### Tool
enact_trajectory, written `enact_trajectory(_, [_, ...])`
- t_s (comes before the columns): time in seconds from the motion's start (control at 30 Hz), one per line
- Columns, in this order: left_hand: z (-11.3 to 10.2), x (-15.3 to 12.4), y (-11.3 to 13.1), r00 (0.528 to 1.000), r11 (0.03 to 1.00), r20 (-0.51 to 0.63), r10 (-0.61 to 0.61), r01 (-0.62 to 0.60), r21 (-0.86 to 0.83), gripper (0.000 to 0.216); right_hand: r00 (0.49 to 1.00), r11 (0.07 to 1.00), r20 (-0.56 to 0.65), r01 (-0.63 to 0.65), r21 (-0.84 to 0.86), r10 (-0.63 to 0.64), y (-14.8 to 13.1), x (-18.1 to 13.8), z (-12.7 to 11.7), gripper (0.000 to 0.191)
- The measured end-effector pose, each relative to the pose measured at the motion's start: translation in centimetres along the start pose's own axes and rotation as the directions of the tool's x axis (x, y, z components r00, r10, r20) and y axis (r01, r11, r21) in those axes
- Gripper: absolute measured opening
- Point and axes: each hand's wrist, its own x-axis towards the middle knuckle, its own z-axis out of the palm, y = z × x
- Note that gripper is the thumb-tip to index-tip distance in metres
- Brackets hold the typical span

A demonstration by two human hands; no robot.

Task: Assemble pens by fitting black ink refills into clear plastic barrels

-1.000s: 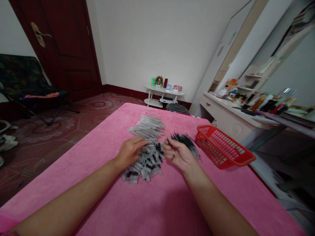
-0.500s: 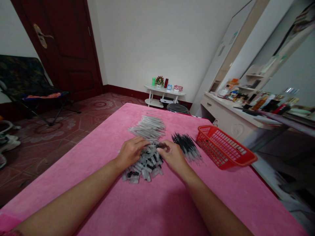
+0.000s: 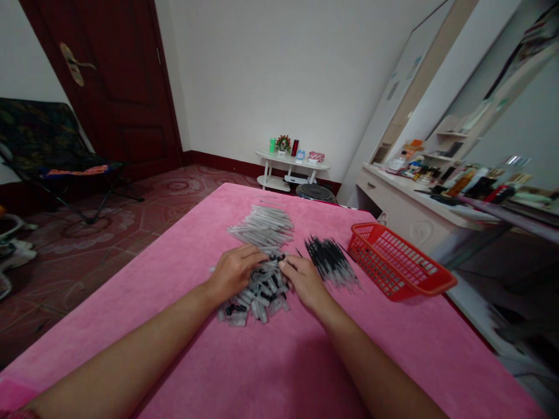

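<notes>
A pile of clear and black pen caps (image 3: pixel 262 294) lies on the pink cloth between my two hands. My left hand (image 3: pixel 233 270) is closed at the pile's far left side, its fingers curled toward the middle. Across from it, my right hand (image 3: pixel 304 280) pinches thumb and fingers together at the pile's right edge. Whatever either hand holds is too small and hidden to name. Beyond them lies a stack of clear pen barrels (image 3: pixel 264 226). To the right of my right hand is a bunch of pen refills (image 3: pixel 331 262) with black ends.
A red plastic basket (image 3: pixel 399 262) stands on the pink-covered table (image 3: pixel 244 372), right of the refills. Further right is a dresser (image 3: pixel 414 201) crowded with bottles. A small white stand (image 3: pixel 273 183) is by the far wall, and a folding chair (image 3: pixel 74 163) at left.
My right hand's fingers have drawn slightly lower, and the dark piece at their tips no longer shows plainly. A thin dark tip is now visible beside the refills. My left hand has barely moved.
</notes>
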Motion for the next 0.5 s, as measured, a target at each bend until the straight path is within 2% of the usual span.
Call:
enact_trajectory(0.07, [-0.1, 0.0, 0.1, 1.000, 1.000, 0.004, 0.009, -0.009, 0.001, 0.025, 0.994, 0.986, 0.059, -0.096, 0.134, 0.089, 0.1, 0.1, 0.2, 0.031])
enact_trajectory(0.13, [-0.3, 0.0, 0.0, 1.000, 1.000, -0.007, 0.000, 0.000, -0.011, 0.026, 0.992, 0.978, 0.072, -0.113, 0.173, 0.102, 0.1, 0.2, 0.0, 0.032])
enact_trajectory(0.2, [-0.4, 0.0, -0.2, 0.996, 0.997, -0.075, -0.055, 0.050, -0.063, 0.026, 0.999, 0.994, 0.027, -0.050, 0.099, 0.047, 0.2, 0.3, -0.4, 0.033])
enact_trajectory(0.27, [-0.5, 0.1, -0.6, 0.958, 0.969, -0.199, -0.209, 0.174, -0.176, 0.026, 0.999, 0.998, -0.031, 0.019, -0.054, -0.021, 0.4, 0.3, -1.0, 0.029])
enact_trajectory(0.33, [-0.5, 0.4, -1.2, 0.848, 0.874, -0.301, -0.436, 0.319, -0.367, 0.026, 0.997, 0.979, -0.056, 0.043, -0.199, -0.055, 0.8, 0.4, -1.6, 0.016])
enact_trajectory(0.4, [-0.5, 0.7, -1.7, 0.706, 0.703, -0.301, -0.641, 0.382, -0.600, 0.025, 0.998, 0.963, -0.039, 0.033, -0.269, -0.045, 1.2, 0.4, -1.9, 0.003])
enact_trajectory(0.43, [-0.5, 0.8, -2.0, 0.647, 0.602, -0.267, -0.714, 0.371, -0.707, 0.026, 0.999, 0.959, -0.017, 0.036, -0.280, -0.043, 1.3, 0.4, -2.0, 0.010])
enact_trajectory(0.5, [-0.6, 1.0, -2.5, 0.562, 0.389, -0.160, -0.811, 0.315, -0.866, 0.029, 0.996, 0.952, 0.040, 0.083, -0.293, -0.075, 1.3, 0.3, -1.9, 0.023])
